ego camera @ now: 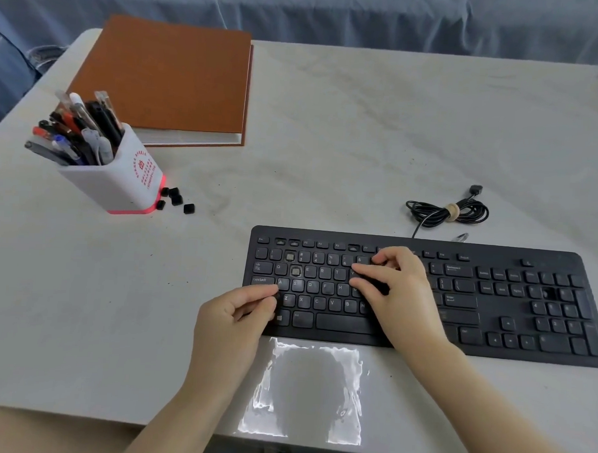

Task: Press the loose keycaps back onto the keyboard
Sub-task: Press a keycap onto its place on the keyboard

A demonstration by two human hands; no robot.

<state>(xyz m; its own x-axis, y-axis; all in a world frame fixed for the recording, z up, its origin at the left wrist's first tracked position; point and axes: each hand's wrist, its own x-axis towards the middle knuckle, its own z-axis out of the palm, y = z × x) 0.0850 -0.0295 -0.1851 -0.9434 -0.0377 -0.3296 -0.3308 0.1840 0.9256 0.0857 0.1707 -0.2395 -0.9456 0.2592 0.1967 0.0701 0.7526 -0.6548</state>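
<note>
Grey counter (328, 142) | keyboard (499, 314) near right | right grip (397, 292) flat on keys | left grip (232, 316) curled, hold unclear | loose keycaps (177, 199) far left

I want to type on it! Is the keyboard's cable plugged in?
No, unplugged: the cable lies coiled and tied on the table behind the keyboard, its plug free.

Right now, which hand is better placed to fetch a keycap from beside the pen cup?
Left, probably: the left hand is at the keyboard's left end, nearer the keycaps; the right hand rests mid-keyboard.
</note>
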